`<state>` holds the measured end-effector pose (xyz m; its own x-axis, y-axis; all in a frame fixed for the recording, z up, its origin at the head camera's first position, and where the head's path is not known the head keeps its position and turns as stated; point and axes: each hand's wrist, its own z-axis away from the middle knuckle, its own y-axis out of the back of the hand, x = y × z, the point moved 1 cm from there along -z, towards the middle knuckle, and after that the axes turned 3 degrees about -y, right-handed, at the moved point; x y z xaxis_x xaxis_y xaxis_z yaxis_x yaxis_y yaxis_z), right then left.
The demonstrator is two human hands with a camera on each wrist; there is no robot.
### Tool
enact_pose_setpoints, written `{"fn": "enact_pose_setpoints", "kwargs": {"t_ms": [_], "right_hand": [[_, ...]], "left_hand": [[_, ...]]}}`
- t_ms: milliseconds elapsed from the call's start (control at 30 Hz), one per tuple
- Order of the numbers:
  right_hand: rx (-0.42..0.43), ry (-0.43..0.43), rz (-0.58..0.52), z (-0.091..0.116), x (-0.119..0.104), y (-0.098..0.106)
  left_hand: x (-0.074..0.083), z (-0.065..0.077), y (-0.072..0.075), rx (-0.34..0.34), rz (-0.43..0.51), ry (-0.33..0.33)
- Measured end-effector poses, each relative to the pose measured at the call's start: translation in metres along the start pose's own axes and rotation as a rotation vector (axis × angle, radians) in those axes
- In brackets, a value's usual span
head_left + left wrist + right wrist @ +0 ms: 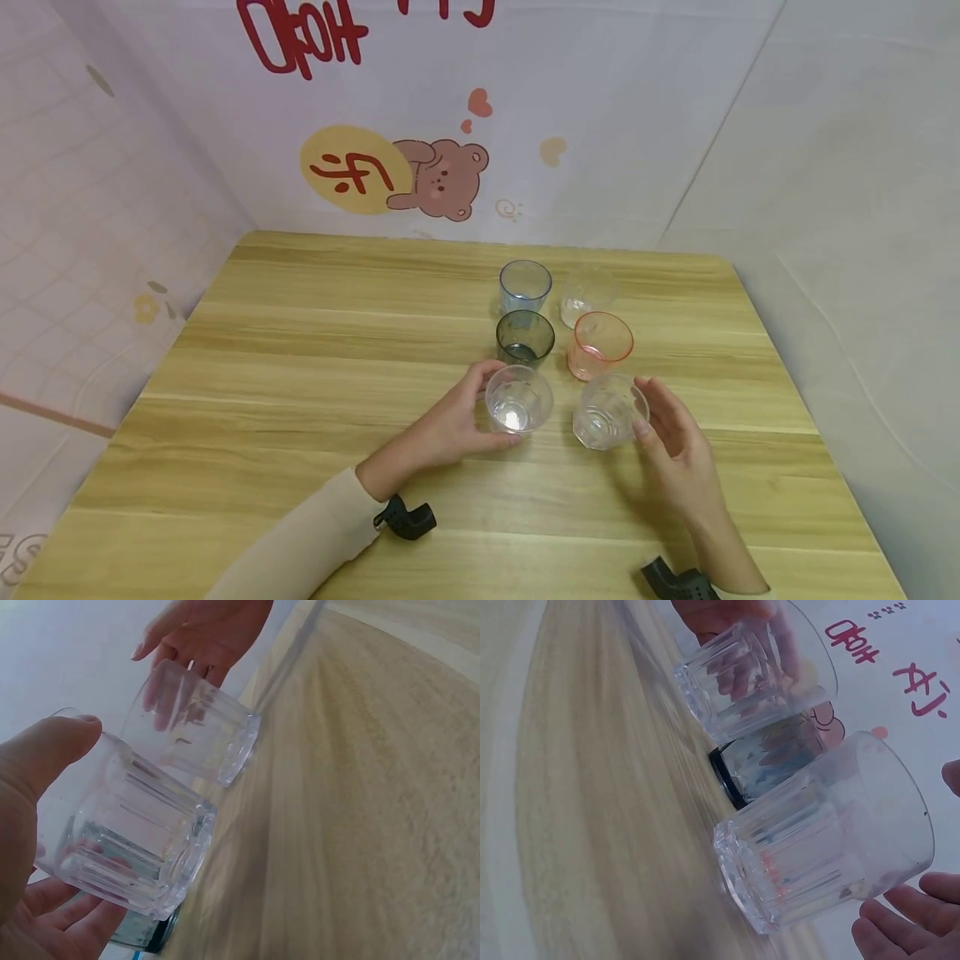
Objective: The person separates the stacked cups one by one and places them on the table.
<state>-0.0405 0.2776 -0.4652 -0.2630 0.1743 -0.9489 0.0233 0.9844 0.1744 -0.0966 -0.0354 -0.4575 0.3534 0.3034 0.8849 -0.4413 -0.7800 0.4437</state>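
My left hand (459, 417) grips a clear plastic cup (517, 400), its thumb on the near side and its fingers behind. In the left wrist view the thumb (56, 742) lies at the rim of this cup. To the right stands a second clear cup (603, 417), upright on the table. My right hand (682, 454) is beside it with relaxed, spread fingers. In the right wrist view the fingertips (885, 922) are right by that cup's wall and the thumb stands apart from it. A dark grey-green cup (525, 337) stands directly behind the left cup.
Behind the right clear cup is an orange-rimmed cup (600, 346). Farther back stand a blue cup (525, 287) and another clear cup (587, 300). The wooden table (300, 358) meets a white cloth backdrop (600, 100) printed with a bear.
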Motion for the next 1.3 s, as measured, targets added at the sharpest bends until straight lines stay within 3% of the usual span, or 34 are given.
{"fn": "enact_pose_setpoints", "kwargs": {"t_ms": [367,833,933,1067,1133,1300], "right_hand": [[-0.012,0.009,0.013,0.001,0.001,-0.002],[-0.012,0.001,0.024,0.002,0.002,-0.007],[-0.009,0.003,0.019,-0.002,0.001,-0.003],[0.005,0.066,0.036,-0.012,-0.004,0.005],[0.024,0.089,0.078,-0.019,-0.009,0.01],[0.06,0.101,0.343,-0.038,-0.025,0.029]], "left_hand": [[-0.003,-0.007,-0.012,-0.025,-0.006,0.01],[-0.01,-0.004,-0.007,-0.022,-0.006,0.048],[-0.013,0.001,0.004,0.008,-0.004,0.033],[-0.017,0.007,0.029,0.082,-0.047,-0.008],[-0.017,0.01,0.045,0.134,-0.115,-0.004],[-0.014,0.016,0.086,0.225,-0.382,0.041]]}}
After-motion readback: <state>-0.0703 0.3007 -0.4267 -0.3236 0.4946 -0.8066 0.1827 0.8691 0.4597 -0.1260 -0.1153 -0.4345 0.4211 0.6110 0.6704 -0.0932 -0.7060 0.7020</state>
